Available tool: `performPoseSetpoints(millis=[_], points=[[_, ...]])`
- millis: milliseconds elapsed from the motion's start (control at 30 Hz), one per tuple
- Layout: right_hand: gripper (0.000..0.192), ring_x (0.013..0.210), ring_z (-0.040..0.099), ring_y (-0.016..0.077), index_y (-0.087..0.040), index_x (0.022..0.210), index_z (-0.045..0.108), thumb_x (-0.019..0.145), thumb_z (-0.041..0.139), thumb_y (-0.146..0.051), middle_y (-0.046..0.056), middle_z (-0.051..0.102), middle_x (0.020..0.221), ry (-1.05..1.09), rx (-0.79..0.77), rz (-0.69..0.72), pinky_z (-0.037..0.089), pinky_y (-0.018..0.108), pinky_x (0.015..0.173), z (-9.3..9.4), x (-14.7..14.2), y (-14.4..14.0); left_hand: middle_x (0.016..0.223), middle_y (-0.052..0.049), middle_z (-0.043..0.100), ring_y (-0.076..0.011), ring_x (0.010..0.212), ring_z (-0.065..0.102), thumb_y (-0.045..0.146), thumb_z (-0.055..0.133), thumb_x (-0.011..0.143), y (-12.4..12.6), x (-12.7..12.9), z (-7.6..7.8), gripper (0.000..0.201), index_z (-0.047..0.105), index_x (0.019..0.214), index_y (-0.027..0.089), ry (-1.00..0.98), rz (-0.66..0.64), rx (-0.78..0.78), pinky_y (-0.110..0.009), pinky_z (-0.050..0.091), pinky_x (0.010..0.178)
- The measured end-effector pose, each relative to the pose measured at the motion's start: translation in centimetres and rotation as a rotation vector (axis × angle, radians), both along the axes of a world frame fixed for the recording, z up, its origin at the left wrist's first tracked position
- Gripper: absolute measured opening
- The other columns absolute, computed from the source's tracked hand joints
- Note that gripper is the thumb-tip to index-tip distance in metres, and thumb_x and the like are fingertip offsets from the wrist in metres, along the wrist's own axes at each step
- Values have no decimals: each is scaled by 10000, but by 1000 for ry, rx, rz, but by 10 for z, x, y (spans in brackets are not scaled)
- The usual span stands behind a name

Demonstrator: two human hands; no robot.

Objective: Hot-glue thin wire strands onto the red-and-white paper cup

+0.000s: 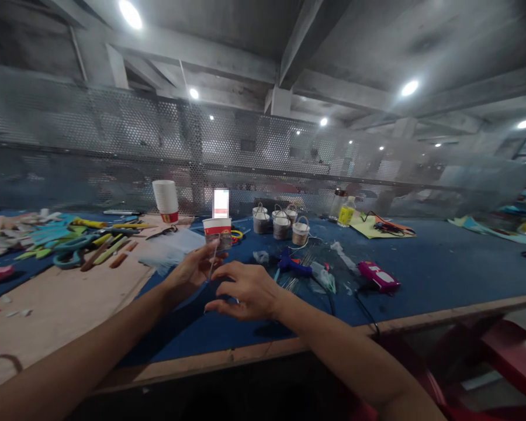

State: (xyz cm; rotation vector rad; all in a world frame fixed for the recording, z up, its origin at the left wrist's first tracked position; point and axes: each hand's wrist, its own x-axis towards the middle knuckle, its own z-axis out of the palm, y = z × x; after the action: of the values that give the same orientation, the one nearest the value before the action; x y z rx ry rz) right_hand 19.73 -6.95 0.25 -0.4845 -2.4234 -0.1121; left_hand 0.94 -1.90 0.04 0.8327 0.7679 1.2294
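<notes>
In the middle of the frame, just above the two hands, a thin clear stick (213,260), maybe a glue stick or a plastic strip, is held upright between the fingers of the left hand (193,270); this hand is closed on it in a light pinch. The right hand (245,290) is just beside it, palm down, with the fingers curled and half open, and I cannot tell if it really touches the stick. Directly behind the stick stands a paper cup (217,232) with a red band, on the blue table cover (442,275). I judge that the person is at the step of preparing or adjusting this stick with both hands, and the following move would ask for a steady pinch and a careful meeting of the fingertips, because the piece is thin and easy to bend. To the right of the hands lies a blue glue gun (294,266) with its cable, and further right a pink tool (378,276). Behind them are four small buckets (281,223). In the upper left of the table stands a stack of white cups (165,200), and at the left edge lie scissors (72,250) and coloured pieces.
</notes>
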Motion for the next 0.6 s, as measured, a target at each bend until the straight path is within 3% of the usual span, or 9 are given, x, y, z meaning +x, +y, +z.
performPoseSetpoints(millis=[100, 233, 367, 433, 500, 600], points=[[404, 1064, 683, 223, -208, 819, 672, 1021, 569, -542, 115, 722, 1102, 66, 60, -43, 550, 332, 923, 4, 5, -3, 731, -35, 748, -141, 619, 650, 256, 781, 890, 1, -1, 2, 116, 762, 913, 145, -29, 7, -11, -224, 564, 587], [322, 1024, 676, 228, -203, 1113, 665, 1035, 552, -495, 122, 704, 1086, 203, 36, -152, 544, 347, 919, 14, 19, -1, 762, -37, 758, -128, 591, 649, 230, 785, 885, 0, -1, 6, 103, 779, 956, 156, -59, 0, 0, -208, 559, 539], [329, 898, 690, 205, -203, 1268, 623, 1056, 517, -432, 87, 715, 1004, 357, -80, -441, 530, 312, 850, 26, 49, 11, 827, -31, 777, -84, 549, 633, 170, 816, 846, -3, 0, 10, 154, 771, 992, 150, -125, -54, 21, -155, 543, 511], [285, 900, 697, 205, -215, 1220, 651, 1047, 535, -409, 65, 731, 981, 273, -151, -669, 510, 306, 854, 30, 70, 18, 759, -12, 754, -74, 521, 619, 158, 842, 813, -4, 0, 11, 161, 760, 951, 154, -124, -35, 7, -141, 535, 493], [234, 945, 706, 228, -207, 1157, 680, 1028, 556, -357, 68, 747, 985, 38, -251, -854, 503, 317, 852, 29, 89, 24, 681, 0, 717, -78, 498, 605, 170, 864, 791, -4, 0, 11, 154, 754, 897, 158, -102, -5, -15, -144, 521, 460], [286, 1093, 696, 280, -158, 1189, 675, 998, 602, -359, 141, 735, 1168, -259, -350, -1013, 504, 339, 875, 21, 108, 29, 672, -12, 715, -88, 508, 611, 194, 883, 772, -5, 0, 10, 154, 765, 865, 158, -78, -3, -16, -151, 513, 447]])
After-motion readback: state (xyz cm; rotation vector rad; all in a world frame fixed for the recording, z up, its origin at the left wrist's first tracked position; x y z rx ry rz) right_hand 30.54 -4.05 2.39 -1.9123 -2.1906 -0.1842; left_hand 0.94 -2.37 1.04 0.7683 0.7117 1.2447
